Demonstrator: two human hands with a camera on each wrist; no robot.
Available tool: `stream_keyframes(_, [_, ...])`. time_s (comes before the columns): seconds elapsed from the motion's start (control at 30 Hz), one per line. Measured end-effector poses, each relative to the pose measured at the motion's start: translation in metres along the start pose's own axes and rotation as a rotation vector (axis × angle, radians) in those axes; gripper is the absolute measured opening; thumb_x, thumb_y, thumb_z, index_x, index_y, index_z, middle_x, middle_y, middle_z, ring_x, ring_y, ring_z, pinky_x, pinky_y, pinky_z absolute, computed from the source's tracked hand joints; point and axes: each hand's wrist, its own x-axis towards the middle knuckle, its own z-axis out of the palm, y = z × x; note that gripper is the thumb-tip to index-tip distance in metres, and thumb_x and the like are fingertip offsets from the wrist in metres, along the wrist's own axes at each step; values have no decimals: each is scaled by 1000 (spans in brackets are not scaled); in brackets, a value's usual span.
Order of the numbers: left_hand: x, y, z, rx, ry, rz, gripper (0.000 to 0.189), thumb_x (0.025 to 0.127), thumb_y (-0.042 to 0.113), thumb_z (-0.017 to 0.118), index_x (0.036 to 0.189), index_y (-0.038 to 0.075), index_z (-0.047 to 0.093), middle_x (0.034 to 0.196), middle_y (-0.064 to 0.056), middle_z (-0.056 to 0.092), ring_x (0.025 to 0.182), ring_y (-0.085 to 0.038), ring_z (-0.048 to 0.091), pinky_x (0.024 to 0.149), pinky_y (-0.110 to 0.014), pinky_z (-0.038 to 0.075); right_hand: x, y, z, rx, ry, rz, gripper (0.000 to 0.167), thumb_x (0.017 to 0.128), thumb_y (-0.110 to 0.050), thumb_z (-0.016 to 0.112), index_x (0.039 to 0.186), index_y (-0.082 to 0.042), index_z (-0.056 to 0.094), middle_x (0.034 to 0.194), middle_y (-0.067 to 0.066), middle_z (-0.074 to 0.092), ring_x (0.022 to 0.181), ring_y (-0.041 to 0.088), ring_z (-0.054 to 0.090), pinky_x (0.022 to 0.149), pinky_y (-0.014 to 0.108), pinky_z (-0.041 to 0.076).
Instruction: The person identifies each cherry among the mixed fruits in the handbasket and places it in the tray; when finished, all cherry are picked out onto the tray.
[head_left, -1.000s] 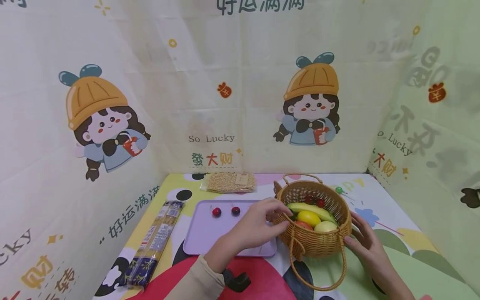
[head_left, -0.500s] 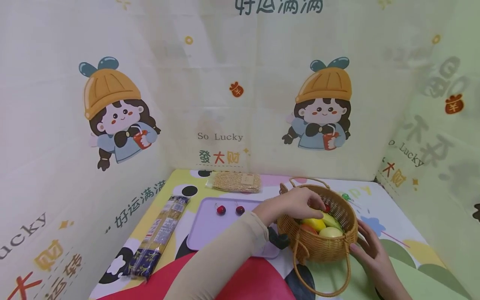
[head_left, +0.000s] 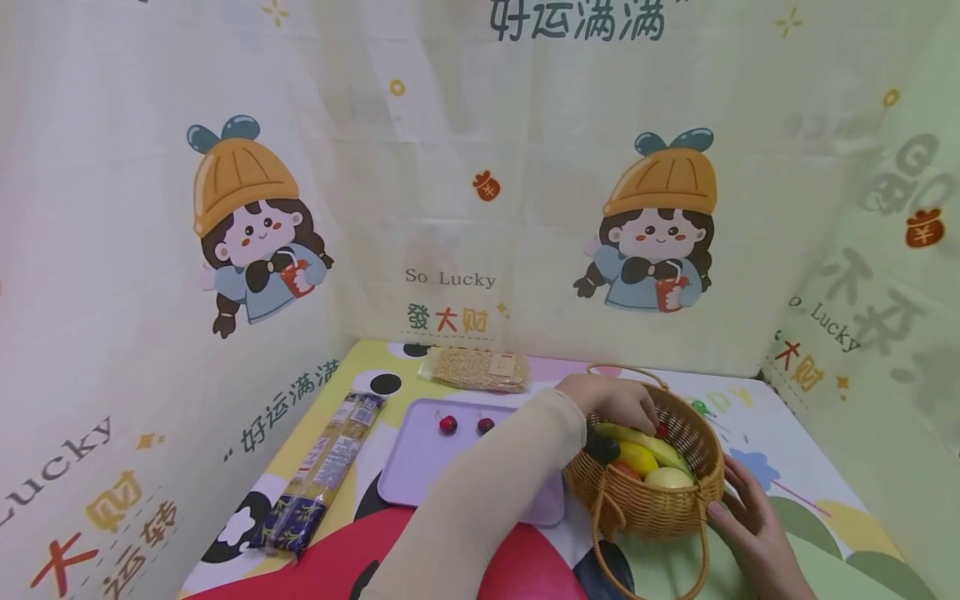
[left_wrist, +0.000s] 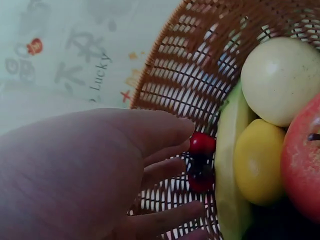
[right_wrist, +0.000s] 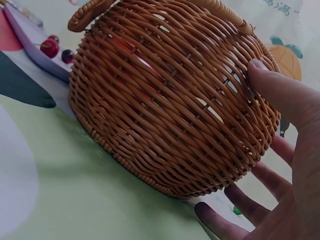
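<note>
A brown wicker basket (head_left: 652,510) with looped handles stands at the right of the table. My left hand (head_left: 611,402) reaches down into it from the left, thumb and fingertips right at dark red cherries (left_wrist: 202,144) against the inner wall. Beside these lie a banana (left_wrist: 227,155), a lemon (left_wrist: 260,162), a pale round fruit (left_wrist: 280,82) and a red apple (left_wrist: 302,160). A dark item (head_left: 600,448) sits at the basket's left side. My right hand (head_left: 757,533) touches the outer right side, its thumb (right_wrist: 280,87) on the weave and its fingers spread.
Left of the basket lies a lilac tray (head_left: 408,475) with cherries (head_left: 447,424) on it; the left sleeve covers part of the tray. A bag of pale grains (head_left: 480,370) is at the back. A long blue-ended package (head_left: 322,475) lies at the left.
My left hand has moved from the basket's left rim over the fruit and down to the cherries inside. The right hand stays at the basket's side. The head view has shifted slightly.
</note>
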Motion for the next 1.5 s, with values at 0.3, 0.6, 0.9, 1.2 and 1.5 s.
stream_keyframes(0.3, [16,4,3,134,-111,-79,45,110,47,63,155,45,64,161,31,54,143,7,52,120,-22,43,-2,1,5,29,-2,-14,78,112,-3,57,178,-26,22,160,-23,38,127,-18,51,95,15,57])
stream_keyframes(0.6, [24,-3,7,111,-12,-91,35,109,34,67,142,40,75,137,27,72,120,5,64,102,-22,53,-1,-5,4,3,-2,52,79,114,-10,57,179,-32,18,178,4,22,127,-17,45,98,14,54])
stream_keyframes(0.9, [19,-5,5,123,24,-123,25,103,25,78,124,38,84,119,24,75,106,1,63,95,-24,52,0,-6,3,12,-21,14,79,114,-8,56,179,-31,18,178,1,22,131,-15,44,99,13,53])
stream_keyframes(1.2, [13,2,1,7,68,39,30,103,18,78,132,24,83,120,16,77,98,0,64,81,-14,53,-2,-5,-2,42,-16,-21,78,113,-4,55,179,-27,20,168,-12,33,131,-14,48,97,13,55])
stream_keyframes(1.5, [-3,-8,11,-42,220,267,27,106,28,75,132,25,81,120,19,76,107,9,65,91,-6,48,0,-10,0,39,-40,-40,79,113,-4,55,179,-27,20,172,-7,30,134,-13,48,98,13,54])
